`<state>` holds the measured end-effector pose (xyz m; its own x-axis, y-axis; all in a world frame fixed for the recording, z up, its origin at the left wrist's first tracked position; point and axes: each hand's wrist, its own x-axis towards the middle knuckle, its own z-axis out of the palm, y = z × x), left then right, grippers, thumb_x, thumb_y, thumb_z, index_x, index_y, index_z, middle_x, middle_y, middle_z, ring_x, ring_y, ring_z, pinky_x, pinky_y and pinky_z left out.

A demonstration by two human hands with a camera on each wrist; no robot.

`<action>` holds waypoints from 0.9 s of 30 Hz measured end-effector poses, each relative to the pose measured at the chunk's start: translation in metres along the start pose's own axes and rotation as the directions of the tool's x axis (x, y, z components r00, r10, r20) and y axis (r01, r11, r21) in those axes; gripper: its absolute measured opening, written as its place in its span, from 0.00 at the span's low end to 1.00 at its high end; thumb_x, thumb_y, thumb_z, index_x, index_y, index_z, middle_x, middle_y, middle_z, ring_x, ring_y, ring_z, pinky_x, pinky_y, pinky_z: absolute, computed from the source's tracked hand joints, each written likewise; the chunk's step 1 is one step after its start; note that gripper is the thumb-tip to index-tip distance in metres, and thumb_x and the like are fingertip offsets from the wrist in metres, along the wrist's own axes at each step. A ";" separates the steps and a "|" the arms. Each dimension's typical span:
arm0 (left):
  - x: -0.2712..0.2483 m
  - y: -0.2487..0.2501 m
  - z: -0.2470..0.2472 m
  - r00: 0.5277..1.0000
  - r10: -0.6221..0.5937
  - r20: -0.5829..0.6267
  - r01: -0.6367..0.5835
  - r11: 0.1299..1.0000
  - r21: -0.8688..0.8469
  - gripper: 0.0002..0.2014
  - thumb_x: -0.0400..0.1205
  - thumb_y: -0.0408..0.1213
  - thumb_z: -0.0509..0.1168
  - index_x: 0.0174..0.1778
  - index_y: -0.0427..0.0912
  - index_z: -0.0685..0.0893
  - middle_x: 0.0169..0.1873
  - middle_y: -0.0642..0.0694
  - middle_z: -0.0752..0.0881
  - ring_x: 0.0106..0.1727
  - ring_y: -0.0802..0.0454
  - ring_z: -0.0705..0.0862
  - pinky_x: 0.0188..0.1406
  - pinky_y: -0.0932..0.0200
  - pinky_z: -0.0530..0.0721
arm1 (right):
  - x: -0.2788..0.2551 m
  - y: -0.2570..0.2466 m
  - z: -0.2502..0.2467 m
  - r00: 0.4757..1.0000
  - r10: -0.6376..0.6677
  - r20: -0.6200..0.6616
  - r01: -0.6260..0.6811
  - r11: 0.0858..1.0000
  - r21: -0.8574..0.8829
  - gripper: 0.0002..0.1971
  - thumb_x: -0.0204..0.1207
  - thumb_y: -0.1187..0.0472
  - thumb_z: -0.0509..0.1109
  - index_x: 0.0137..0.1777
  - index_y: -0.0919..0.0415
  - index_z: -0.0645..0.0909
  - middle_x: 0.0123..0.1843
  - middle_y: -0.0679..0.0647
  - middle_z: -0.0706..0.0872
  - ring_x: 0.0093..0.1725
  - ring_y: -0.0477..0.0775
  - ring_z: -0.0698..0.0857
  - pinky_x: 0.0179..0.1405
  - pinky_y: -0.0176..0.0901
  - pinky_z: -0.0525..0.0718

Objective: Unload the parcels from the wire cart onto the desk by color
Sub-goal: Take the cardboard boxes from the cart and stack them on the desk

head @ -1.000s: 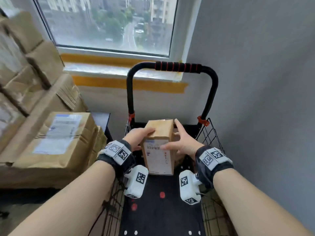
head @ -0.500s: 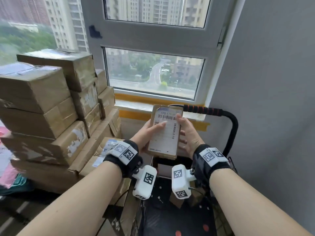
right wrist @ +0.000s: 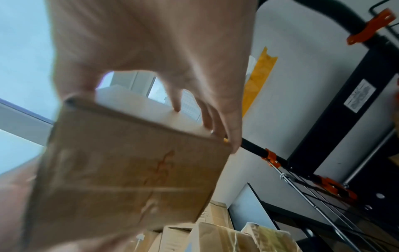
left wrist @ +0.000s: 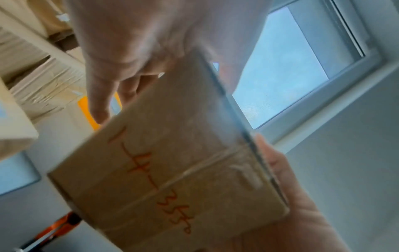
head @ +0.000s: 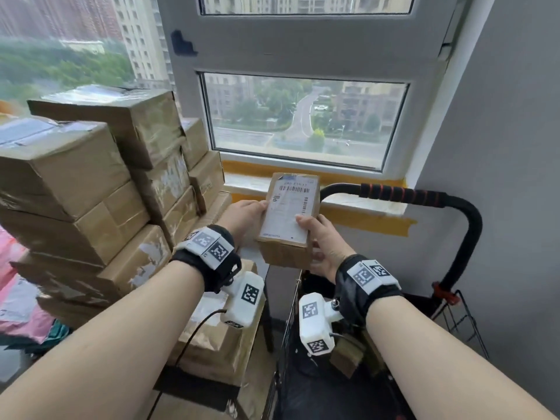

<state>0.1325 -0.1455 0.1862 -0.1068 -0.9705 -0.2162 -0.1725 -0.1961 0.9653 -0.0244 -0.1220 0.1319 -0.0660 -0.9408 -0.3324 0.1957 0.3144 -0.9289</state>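
Cardboard parcel point(head: 289, 219) gripped between both raised hands.

We face a grey-framed window point(head: 298, 122) with daylight coming through it; beyond we see towers, trees and a road. Under it runs a pale sill point(head: 363, 204) edged with orange tape point(head: 368, 221). A plain grey wall point(head: 509, 165) stands on our right.

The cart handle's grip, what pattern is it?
Black with red rings on the cart handle, clearest in the head view.
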 end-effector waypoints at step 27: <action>0.182 -0.072 -0.050 0.945 -0.325 -0.039 0.230 0.574 0.786 0.18 0.86 0.36 0.57 0.69 0.31 0.75 0.66 0.37 0.80 0.65 0.42 0.80 0.57 0.55 0.78 | 0.162 0.080 0.058 0.895 0.444 0.032 -0.421 0.868 -0.262 0.24 0.80 0.56 0.67 0.75 0.57 0.70 0.70 0.66 0.76 0.64 0.67 0.81 0.56 0.53 0.85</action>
<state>0.1746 -0.3152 0.0847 -0.0066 -0.8590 -0.5120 -0.8932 -0.2252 0.3892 0.0371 -0.2567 0.0128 0.0595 -0.7068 -0.7049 -0.0590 0.7024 -0.7093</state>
